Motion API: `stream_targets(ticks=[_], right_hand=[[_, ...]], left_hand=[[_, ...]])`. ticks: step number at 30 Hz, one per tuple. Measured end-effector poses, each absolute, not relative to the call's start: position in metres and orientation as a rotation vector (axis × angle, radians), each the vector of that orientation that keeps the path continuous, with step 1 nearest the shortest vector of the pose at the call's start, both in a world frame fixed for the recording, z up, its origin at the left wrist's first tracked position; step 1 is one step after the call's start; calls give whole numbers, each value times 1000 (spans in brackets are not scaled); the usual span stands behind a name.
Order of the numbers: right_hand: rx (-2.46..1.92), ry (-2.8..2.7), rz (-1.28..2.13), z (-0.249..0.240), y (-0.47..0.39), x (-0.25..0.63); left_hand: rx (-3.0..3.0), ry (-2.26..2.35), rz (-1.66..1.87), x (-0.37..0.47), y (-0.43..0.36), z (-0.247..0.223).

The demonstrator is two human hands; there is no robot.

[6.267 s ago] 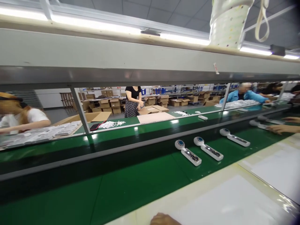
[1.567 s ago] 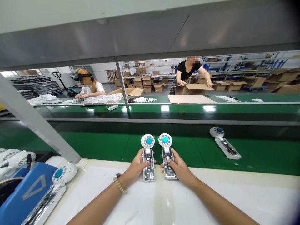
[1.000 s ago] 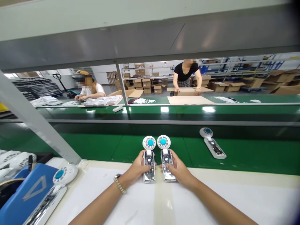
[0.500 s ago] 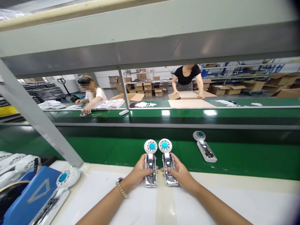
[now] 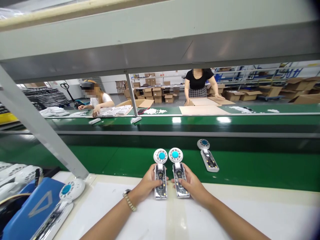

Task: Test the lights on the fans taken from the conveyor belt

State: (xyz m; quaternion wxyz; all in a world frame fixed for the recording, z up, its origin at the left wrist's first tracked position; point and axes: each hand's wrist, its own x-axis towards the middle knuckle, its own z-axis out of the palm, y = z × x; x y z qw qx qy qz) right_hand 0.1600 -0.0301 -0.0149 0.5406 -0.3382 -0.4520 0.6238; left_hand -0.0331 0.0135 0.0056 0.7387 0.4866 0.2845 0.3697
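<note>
My left hand [image 5: 149,180] is wrapped round a small white fan with a clear body [image 5: 160,186], its thumb on the front. A matching fan [image 5: 180,185] is held in my right hand [image 5: 192,183], with the thumb also on its front. Both fans stand side by side, round heads with blue centres at the top, close together but apart. A third fan [image 5: 210,160] lies on the green belt [image 5: 140,160] to the right. Another fan [image 5: 56,213] rests at the lower left, beside a blue bin.
White worktop [image 5: 100,206] below my hands. Blue bin [image 5: 35,203] and several white fans [image 5: 22,175] at the left. A slanted metal post [image 5: 45,130] rises at the left. Beyond the belt, one person [image 5: 100,100] handles white parts, another [image 5: 198,81] a carton [image 5: 205,110].
The fan on the belt has moved left. White pieces on the far belt have shifted right, and one is out of the left person's hand. My hands have barely moved.
</note>
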Motion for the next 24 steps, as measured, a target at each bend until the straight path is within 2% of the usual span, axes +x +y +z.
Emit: stream_targets(ticks=[9,15,18,21,24], right_hand=[[-707,-884,1683,-7,-33,162],[-745,-770,2017,7,-53,140],[-877,-795,2103,12,-60,113],[-1007,-798,1969,14,-62,74],[-858,-875,1950,16,-64,36]], left_hand=[[887,702,902,-25,7,15],[990,892,591,-42,-29,26],[1162,1098,596,-74,-45,33],[1357,1408,682,-120,-47,44],[1521,1859,776,-172,-43,59]])
